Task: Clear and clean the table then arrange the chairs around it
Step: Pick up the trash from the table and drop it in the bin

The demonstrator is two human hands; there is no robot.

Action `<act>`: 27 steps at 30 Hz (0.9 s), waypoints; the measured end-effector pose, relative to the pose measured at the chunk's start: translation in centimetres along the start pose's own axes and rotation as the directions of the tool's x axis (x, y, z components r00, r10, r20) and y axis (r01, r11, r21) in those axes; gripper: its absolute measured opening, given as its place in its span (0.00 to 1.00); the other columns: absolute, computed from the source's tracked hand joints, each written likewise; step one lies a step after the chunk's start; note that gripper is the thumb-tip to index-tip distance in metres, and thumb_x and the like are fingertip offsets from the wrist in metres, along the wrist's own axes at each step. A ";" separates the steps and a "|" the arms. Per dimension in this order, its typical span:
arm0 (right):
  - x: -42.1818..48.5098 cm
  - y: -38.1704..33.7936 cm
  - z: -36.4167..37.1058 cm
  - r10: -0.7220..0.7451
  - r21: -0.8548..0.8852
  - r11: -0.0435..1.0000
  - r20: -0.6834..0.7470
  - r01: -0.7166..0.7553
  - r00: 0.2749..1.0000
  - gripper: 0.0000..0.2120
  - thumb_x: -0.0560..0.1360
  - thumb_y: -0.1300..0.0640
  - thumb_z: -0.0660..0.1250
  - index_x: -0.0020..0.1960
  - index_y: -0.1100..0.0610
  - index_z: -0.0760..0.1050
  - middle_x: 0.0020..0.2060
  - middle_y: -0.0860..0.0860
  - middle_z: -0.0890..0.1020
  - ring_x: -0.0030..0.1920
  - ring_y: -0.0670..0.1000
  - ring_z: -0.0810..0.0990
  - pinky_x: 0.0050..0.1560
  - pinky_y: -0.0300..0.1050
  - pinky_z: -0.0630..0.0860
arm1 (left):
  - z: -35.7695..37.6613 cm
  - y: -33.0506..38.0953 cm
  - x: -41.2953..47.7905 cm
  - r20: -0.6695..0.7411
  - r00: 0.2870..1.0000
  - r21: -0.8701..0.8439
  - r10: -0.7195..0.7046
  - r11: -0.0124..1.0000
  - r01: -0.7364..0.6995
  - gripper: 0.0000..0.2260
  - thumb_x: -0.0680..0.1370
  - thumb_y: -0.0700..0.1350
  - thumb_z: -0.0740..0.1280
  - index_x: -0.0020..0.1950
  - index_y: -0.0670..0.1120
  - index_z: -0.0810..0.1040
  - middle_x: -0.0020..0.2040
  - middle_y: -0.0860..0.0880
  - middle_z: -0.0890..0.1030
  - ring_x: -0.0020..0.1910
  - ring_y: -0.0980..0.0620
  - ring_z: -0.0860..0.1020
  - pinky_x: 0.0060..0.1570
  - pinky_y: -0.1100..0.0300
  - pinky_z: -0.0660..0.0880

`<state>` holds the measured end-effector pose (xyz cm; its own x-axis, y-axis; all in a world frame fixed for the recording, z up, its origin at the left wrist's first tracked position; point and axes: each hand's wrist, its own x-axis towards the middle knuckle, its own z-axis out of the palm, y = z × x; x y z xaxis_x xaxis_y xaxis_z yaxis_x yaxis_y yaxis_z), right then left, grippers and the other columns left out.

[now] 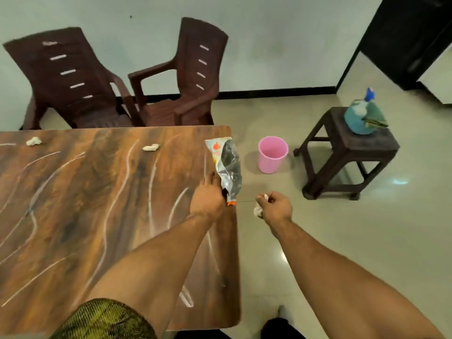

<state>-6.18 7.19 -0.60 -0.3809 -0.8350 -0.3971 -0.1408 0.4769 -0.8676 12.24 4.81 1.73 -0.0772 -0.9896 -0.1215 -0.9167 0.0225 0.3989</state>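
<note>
Table (73,204) bears two paper wads (33,141) (151,148); left grip (206,199) clasps one wrapper (227,165), right grip (277,207) pinches third wad (258,211).

Upper left: two brown chairs, a wide chair (71,79) and a narrow chair (188,77). Left: one table (97,204). Three paper balls: a left paper ball (33,141), a middle paper ball (151,148) and a held paper ball (258,211). Middle: one shiny wrapper (228,167). Right: one pink bucket (269,162), one stool (362,145), one blue bottle (358,118).
</note>
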 end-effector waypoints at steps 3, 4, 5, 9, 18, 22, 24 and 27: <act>2.9 1.0 -6.8 0.100 0.118 0.988 0.048 -0.105 0.994 0.02 0.76 0.63 0.71 0.44 0.60 0.81 0.35 0.54 0.78 0.38 0.55 0.78 0.35 0.56 0.83 | 3.2 6.8 -0.2 0.080 0.997 0.007 -0.013 1.000 0.013 0.18 0.82 0.42 0.60 0.72 0.40 0.70 0.68 0.39 0.72 0.62 0.35 0.73 0.57 0.47 0.70; 3.8 1.3 -8.9 0.124 0.138 0.982 0.051 -0.130 0.991 0.02 0.78 0.63 0.69 0.47 0.62 0.80 0.37 0.55 0.78 0.39 0.55 0.78 0.33 0.52 0.83 | 4.0 9.0 -0.3 0.123 0.992 0.014 -0.027 1.000 0.025 0.17 0.82 0.42 0.60 0.70 0.41 0.70 0.65 0.39 0.74 0.60 0.34 0.75 0.54 0.46 0.71; 4.6 1.7 -10.5 0.142 0.163 0.976 0.045 -0.147 0.989 0.03 0.79 0.63 0.68 0.49 0.62 0.80 0.39 0.56 0.78 0.40 0.55 0.78 0.30 0.49 0.82 | 4.7 10.6 -0.4 0.164 0.985 0.029 -0.045 0.999 0.041 0.16 0.82 0.43 0.60 0.69 0.42 0.70 0.63 0.39 0.76 0.58 0.34 0.77 0.51 0.46 0.72; 8.6 2.7 -16.3 0.200 0.240 0.950 0.027 -0.201 0.979 0.03 0.79 0.64 0.66 0.50 0.58 0.78 0.43 0.57 0.78 0.41 0.54 0.78 0.34 0.48 0.82 | 7.1 16.5 0.9 0.286 0.955 0.059 -0.076 0.996 0.061 0.21 0.80 0.49 0.65 0.72 0.49 0.65 0.56 0.40 0.79 0.53 0.35 0.80 0.49 0.45 0.75; 18.0 0.6 -19.1 0.218 -0.031 0.976 0.108 -0.216 0.970 0.19 0.71 0.67 0.74 0.58 0.54 0.76 0.43 0.52 0.79 0.37 0.50 0.77 0.37 0.42 0.76 | 10.2 20.5 8.6 0.338 0.923 0.042 -0.183 0.983 0.179 0.12 0.79 0.40 0.59 0.62 0.44 0.73 0.55 0.39 0.83 0.53 0.35 0.81 0.50 0.47 0.77; 24.1 -1.4 -17.5 0.187 -0.160 0.973 0.135 -0.165 0.973 0.24 0.71 0.69 0.74 0.64 0.56 0.75 0.52 0.54 0.78 0.45 0.51 0.78 0.41 0.41 0.76 | 11.2 20.4 14.8 0.362 0.905 0.072 -0.224 0.974 0.213 0.13 0.79 0.39 0.58 0.62 0.43 0.75 0.58 0.39 0.82 0.57 0.35 0.80 0.53 0.46 0.77; 28.2 -2.5 -16.1 0.174 -0.235 0.962 0.141 -0.138 0.975 0.25 0.72 0.68 0.73 0.67 0.57 0.74 0.55 0.54 0.78 0.51 0.53 0.79 0.46 0.43 0.77 | 11.7 20.0 19.4 0.365 0.904 0.069 -0.224 0.974 0.214 0.13 0.80 0.39 0.57 0.63 0.44 0.75 0.59 0.39 0.81 0.58 0.35 0.79 0.54 0.47 0.76; 34.4 -4.6 -14.0 0.189 -0.324 0.936 0.132 -0.137 0.973 0.24 0.73 0.67 0.71 0.67 0.56 0.74 0.57 0.55 0.79 0.52 0.55 0.80 0.50 0.49 0.82 | 11.8 19.6 27.0 0.388 0.891 0.053 -0.235 0.971 0.233 0.13 0.81 0.41 0.57 0.63 0.45 0.75 0.59 0.40 0.81 0.58 0.35 0.79 0.54 0.47 0.76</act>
<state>-31.46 -19.85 -6.11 -0.2765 -0.7589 -0.5896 -0.3755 0.6501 -0.6606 -12.49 -19.74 -4.48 -0.0050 -0.8321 -0.5545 -0.9291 -0.2012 0.3103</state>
